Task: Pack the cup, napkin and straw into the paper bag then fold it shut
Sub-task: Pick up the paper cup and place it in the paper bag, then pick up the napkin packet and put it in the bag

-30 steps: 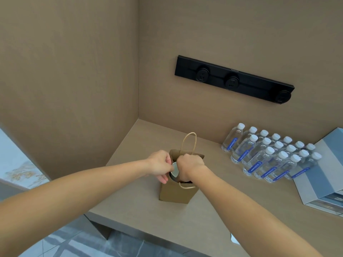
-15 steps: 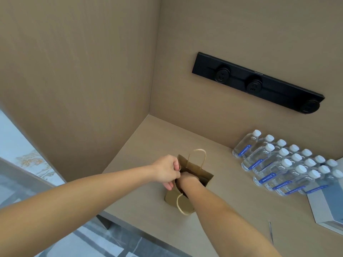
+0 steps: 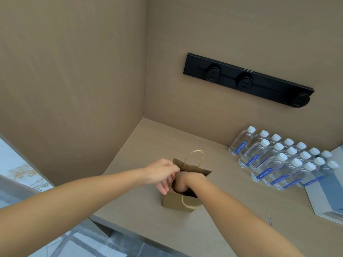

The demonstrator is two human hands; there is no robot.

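Note:
A small brown paper bag (image 3: pixel 177 203) with twisted paper handles stands open on the beige counter (image 3: pixel 148 145). My left hand (image 3: pixel 161 173) pinches the bag's left rim and holds the mouth apart. My right hand (image 3: pixel 186 181) reaches down into the bag, so only its back and wrist show and its fingers are hidden. The cup is out of sight inside the bag. I see no napkin. A thin pale stick (image 3: pixel 270 220), possibly the straw, lies on the counter to the right.
Several clear water bottles (image 3: pixel 278 160) with white caps stand in rows at the right. A grey-blue box (image 3: pixel 328 193) sits beside them. A black socket strip (image 3: pixel 246 80) is on the back wall. Walls close the left and back; the counter's front edge is near.
A second ago my right hand held the cup at the bag's mouth. It has since sunk into the bag and the cup has dropped out of sight. My left hand stays on the rim.

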